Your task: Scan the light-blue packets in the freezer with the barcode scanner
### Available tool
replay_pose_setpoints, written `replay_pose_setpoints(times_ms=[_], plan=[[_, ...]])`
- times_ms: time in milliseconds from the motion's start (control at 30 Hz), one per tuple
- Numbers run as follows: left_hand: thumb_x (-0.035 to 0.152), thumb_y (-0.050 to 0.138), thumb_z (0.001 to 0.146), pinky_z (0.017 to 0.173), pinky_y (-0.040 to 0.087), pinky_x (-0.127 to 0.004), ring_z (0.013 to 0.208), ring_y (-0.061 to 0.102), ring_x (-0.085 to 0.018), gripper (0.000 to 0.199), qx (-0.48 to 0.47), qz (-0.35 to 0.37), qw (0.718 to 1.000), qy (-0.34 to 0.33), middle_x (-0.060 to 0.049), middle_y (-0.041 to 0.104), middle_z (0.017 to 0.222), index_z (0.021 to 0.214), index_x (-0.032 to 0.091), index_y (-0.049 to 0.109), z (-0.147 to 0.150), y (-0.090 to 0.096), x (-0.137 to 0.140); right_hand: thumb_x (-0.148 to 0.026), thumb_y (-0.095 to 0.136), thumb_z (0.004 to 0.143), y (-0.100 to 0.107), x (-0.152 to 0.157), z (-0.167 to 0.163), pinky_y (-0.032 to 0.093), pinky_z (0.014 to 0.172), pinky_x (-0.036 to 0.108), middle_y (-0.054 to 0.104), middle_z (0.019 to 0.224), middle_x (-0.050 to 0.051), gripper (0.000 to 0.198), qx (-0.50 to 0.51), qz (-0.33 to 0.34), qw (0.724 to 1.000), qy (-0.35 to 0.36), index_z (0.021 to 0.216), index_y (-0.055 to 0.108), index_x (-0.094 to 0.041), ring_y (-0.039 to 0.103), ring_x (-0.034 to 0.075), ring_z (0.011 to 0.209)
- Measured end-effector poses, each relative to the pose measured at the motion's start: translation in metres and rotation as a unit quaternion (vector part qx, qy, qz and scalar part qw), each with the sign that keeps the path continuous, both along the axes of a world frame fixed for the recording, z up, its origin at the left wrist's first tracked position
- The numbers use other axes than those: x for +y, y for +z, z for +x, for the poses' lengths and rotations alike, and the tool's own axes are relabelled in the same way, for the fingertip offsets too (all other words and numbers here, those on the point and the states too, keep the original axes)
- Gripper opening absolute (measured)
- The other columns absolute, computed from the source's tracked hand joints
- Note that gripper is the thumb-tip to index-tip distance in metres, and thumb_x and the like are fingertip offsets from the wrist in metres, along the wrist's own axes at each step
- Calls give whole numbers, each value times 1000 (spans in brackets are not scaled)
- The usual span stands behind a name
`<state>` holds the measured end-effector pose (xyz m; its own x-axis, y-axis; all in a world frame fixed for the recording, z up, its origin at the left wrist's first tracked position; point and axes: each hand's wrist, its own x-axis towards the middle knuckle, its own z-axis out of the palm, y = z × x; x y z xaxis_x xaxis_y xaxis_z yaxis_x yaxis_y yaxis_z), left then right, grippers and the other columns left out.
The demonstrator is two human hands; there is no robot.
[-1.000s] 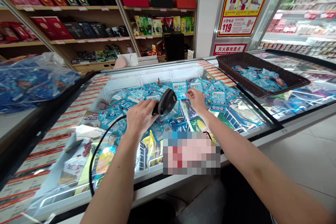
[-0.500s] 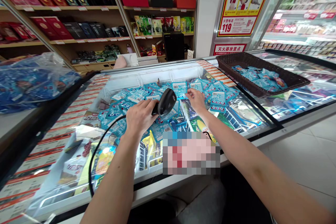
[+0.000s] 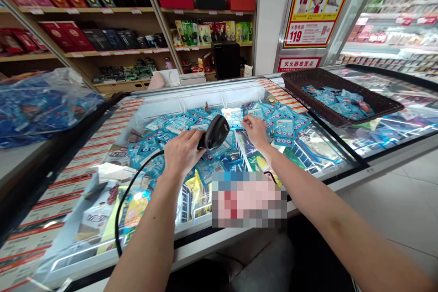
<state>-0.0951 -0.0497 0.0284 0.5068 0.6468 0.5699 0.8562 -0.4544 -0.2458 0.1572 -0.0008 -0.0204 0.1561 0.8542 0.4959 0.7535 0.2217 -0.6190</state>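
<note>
My left hand (image 3: 182,153) is wrapped round the handle of a black barcode scanner (image 3: 216,132), whose cable runs down to the lower left. The scanner's head points away from me at a small blue packet (image 3: 233,117). A bright patch of light lies over the white label of that packet. At the packet's right edge, the fingertips of my right hand (image 3: 255,130) pinch it. Many similar blue packets (image 3: 179,123) lie spread, barcode side up, on the glass top of a chest freezer (image 3: 205,93).
To the right, a brown wicker basket (image 3: 342,116) holds more blue packets. A clear plastic bag (image 3: 44,105) full of blue packets sits at the left. A blurred-out patch (image 3: 249,200) covers something at the freezer's front edge. Shelves (image 3: 143,10) with bottles and boxes stand behind.
A bright light now falls on the label of the packet at my right hand. Both hands and the scanner have barely moved.
</note>
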Motion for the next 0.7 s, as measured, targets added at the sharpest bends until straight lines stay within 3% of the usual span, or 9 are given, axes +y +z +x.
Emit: replay_pose_setpoints(times_ms=[400, 600, 700], plan=[[32, 50, 83, 64, 39, -32, 92, 62, -25, 31, -20, -29, 999, 27, -8, 68, 97, 110, 22, 61, 2, 1, -2, -35, 44, 91, 0, 2, 2, 34, 85, 35, 68, 90, 2, 22, 28, -9, 999, -14, 98, 60, -22, 57, 22, 92], [35, 48, 84, 63, 38, -31, 93, 61, -25, 32, -27, -31, 998, 43, -8, 68, 95, 111, 23, 61, -1, 1, -1, -29, 41, 90, 4, 1, 16, 38, 82, 37, 68, 90, 7, 32, 41, -2, 996, -74, 118, 50, -18, 59, 25, 90], [36, 48, 84, 62, 37, -32, 95, 61, -25, 32, -36, -23, 997, 58, -8, 68, 95, 112, 24, 60, -3, 0, 0, -25, 40, 89, 5, 0, 29, 37, 83, 39, 66, 87, 9, 31, 11, -23, 993, -115, 117, 50, -17, 57, 27, 90]])
